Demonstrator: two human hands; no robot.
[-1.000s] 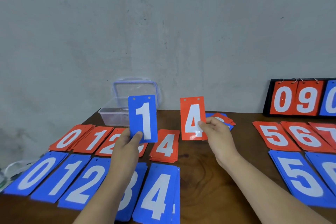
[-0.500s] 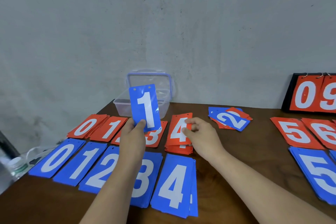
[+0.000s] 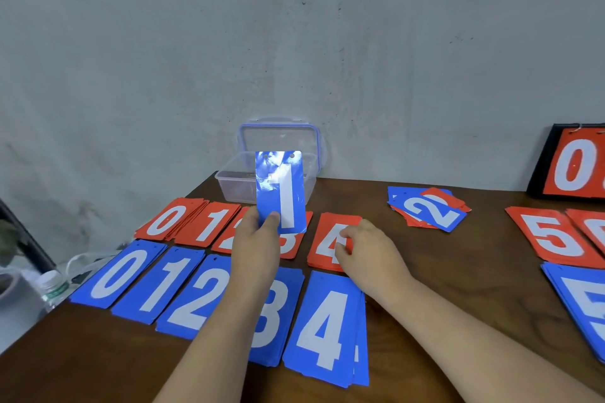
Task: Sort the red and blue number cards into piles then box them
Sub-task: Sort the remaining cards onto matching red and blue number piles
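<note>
The sorting step is in hand; boxing has not begun. The left hand (image 3: 255, 249) holds a blue 1 card (image 3: 284, 186) upright above the rows. Its grip pinches the card's lower edge, thumb in front and fingers behind. Glare washes out the card's upper half. The right hand (image 3: 366, 255) lies on the red 4 pile (image 3: 327, 240) with its fingers curled onto the top card. Whether its grip pinches that card or only rests on it cannot be told.

On the table (image 3: 474, 271) the cards lie in two rows: red piles 0 to 4 farther from the person, blue piles 0 to 4 nearer. Red and blue 5 piles lie well apart at the right edge. A small unsorted heap (image 3: 429, 209) of mixed red and blue cards, a blue 2 on top, lies beyond the right hand. The clear box (image 3: 235, 188) stands open at the table's far edge behind the held card, its lid upright behind it by the wall.

The next move likely calls for the left hand to carry the blue 1 card down and left to the blue 1 pile (image 3: 163, 281) and lay it flat and square on the stack. The right hand would meanwhile leave the red 4 pile and reach for the heap. The cards look glossy and may slide, so a careless drop could skew a pile.
</note>
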